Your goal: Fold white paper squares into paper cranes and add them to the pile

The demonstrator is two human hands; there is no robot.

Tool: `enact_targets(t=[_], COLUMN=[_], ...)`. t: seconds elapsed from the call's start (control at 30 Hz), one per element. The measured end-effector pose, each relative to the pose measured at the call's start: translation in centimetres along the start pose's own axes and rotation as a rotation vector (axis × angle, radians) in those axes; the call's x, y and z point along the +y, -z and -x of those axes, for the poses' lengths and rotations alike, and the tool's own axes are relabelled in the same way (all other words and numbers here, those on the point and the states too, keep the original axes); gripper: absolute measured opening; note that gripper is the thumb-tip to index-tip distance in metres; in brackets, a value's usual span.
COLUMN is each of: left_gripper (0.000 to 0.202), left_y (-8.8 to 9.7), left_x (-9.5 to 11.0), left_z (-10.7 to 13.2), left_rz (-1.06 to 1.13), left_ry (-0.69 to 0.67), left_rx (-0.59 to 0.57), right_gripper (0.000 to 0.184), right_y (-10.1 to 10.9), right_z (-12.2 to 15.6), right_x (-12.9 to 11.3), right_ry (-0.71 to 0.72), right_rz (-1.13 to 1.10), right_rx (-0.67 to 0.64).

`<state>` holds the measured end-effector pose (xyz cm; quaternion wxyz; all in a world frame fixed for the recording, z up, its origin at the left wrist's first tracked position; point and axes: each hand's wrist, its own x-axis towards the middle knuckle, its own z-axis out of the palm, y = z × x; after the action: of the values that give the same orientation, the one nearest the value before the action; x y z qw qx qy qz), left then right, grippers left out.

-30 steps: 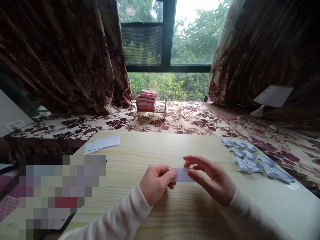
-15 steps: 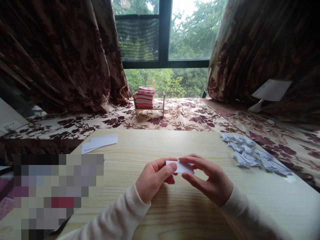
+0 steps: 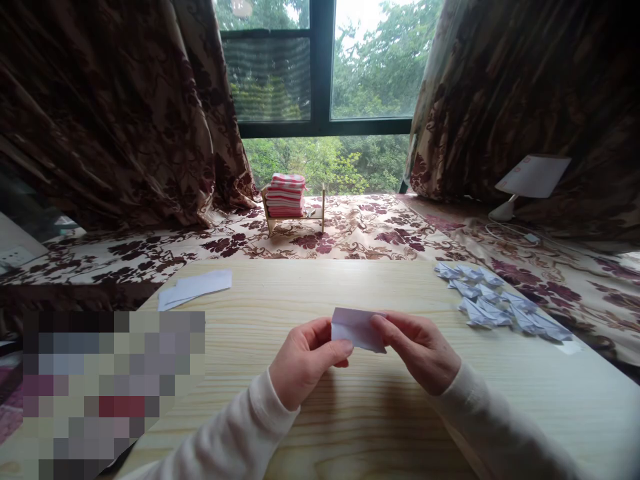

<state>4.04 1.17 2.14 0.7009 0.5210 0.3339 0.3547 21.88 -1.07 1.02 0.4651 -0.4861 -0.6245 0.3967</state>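
A small white slip of paper (image 3: 356, 328) is held just above the light wooden table (image 3: 320, 427), pinched between both hands. My left hand (image 3: 305, 363) grips its left end with thumb and forefinger closed. My right hand (image 3: 420, 348) pinches its right end, fingers curled. The slip is partly unfolded and tilted, with a crease along its length. Both arms wear cream sleeves.
A pile of several folded white paper pieces (image 3: 500, 307) lies at the table's right. Flat white sheets (image 3: 196, 288) lie at the far left. Behind, a floral cloth (image 3: 360, 233) carries a small wooden stand with striped fabric (image 3: 286, 195). A white lamp (image 3: 530, 181) stands right.
The slip has opened from a flat narrow strip into a wider, tilted shape. Both hands have closed in slightly, and the camera view has shifted a little.
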Motion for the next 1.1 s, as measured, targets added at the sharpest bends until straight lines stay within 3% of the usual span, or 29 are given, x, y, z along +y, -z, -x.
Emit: enact_targets(t=[0.23,0.4,0.77,1.1], left_gripper=[0.028,0.027,0.032,0.030], left_y=[-0.2,-0.2,-0.4,-0.6], left_x=[0.3,0.2,0.1,0.0], left_z=[0.1,0.2,0.0,0.1], left_rz=[-0.012,0.026,0.085,0.094], left_ry=[0.005,0.014,0.036,0.015], left_rx=[-0.036,-0.056,0.005,0.011], right_gripper=[0.042,0.042,0.036,0.037], right_y=[-0.4,-0.7,-1.7,-1.9], right_z=[-0.2,-0.1,0.3,0.3], right_x=[0.5,0.1,0.6,0.7], right_ry=[-0.180,-0.214,-0.013,-0.021], right_rz=[-0.173,-0.207,-0.008,0.016], right_rx=[0.092,0.100,0.277,0.291])
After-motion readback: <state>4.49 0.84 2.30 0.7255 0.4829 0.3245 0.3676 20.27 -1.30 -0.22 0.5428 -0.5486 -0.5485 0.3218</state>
